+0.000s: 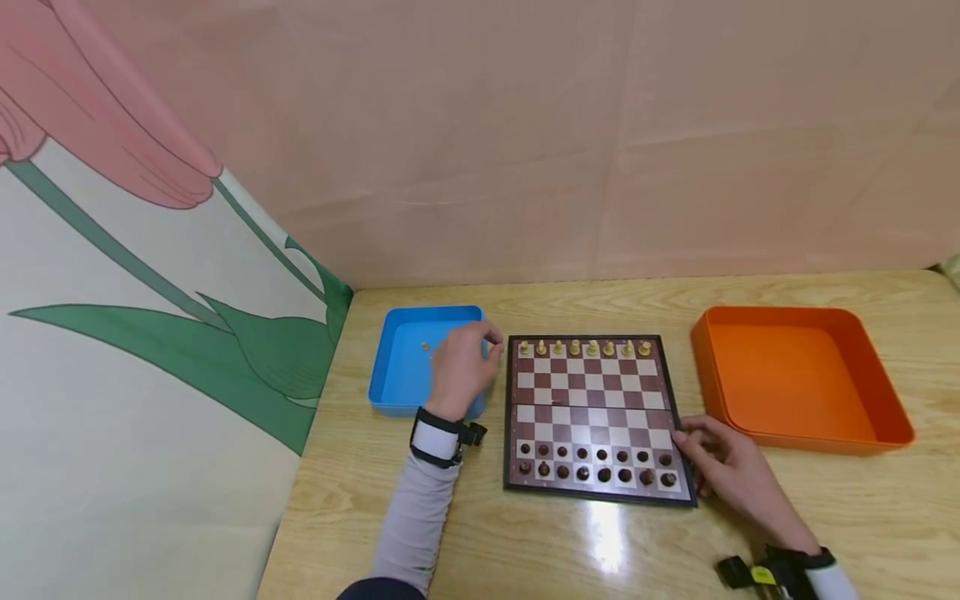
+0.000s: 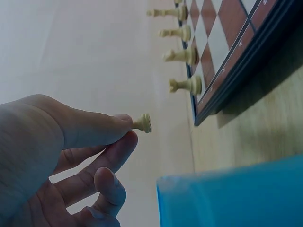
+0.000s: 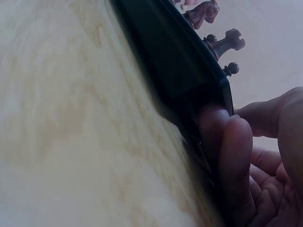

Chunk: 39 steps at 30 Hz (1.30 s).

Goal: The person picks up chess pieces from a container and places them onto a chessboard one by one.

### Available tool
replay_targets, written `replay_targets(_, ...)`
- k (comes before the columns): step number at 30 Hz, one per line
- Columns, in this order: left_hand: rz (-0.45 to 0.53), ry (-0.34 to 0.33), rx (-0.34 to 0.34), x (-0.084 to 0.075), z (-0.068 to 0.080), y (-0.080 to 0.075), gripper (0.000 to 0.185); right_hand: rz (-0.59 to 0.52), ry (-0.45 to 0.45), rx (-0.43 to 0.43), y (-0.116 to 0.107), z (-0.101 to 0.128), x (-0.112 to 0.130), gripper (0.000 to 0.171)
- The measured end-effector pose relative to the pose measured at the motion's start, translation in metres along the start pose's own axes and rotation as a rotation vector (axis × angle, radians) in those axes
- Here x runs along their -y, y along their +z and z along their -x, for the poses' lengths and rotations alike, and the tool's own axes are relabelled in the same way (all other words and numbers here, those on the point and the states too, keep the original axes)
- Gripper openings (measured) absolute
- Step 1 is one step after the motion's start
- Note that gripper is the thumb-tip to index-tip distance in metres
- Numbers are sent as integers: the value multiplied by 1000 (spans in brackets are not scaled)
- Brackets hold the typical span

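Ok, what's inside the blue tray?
In the head view, the blue tray shows one small pale piece on its floor. The left grip covers part of its right side; anything behind there cannot be seen.

Pale-yellow piece (image 2: 144, 123) was seen between left fingers (image 2: 97, 126) | black-edged board (image 1: 585, 401), chequered maroon and white, was seen at right fingers (image 3: 236, 153) | blue tray (image 1: 400, 367) was seen near left ones | orange tray (image 1: 798, 375), near right ones
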<state>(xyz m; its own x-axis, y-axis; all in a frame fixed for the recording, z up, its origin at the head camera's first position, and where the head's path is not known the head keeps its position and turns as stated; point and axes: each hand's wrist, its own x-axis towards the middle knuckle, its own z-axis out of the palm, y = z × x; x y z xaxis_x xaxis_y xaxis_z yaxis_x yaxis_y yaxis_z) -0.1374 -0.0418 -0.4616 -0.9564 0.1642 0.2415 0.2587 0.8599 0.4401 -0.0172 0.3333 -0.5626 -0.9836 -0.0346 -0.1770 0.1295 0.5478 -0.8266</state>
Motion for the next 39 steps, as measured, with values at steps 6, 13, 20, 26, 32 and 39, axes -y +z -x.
replay_targets(6,-13,-1,16,-7,-1,6,4,5,18,4,-1,0,3,48)
replay_targets(13,-43,3,42,-13,0,14,3,23,20,7,-1,1,3,50)
replay_targets(20,-62,26,51,-16,0,24,5,11,11,1,-2,0,3,48)
replay_targets(26,-78,10,61,-16,0,28,6,14,7,11,-2,1,2,48)
replay_targets(32,-79,23,58,-16,0,31,5,16,-2,-3,-1,0,0,47)
replay_targets(39,-93,38,43,-15,0,36,6,9,5,0,-2,0,1,48)
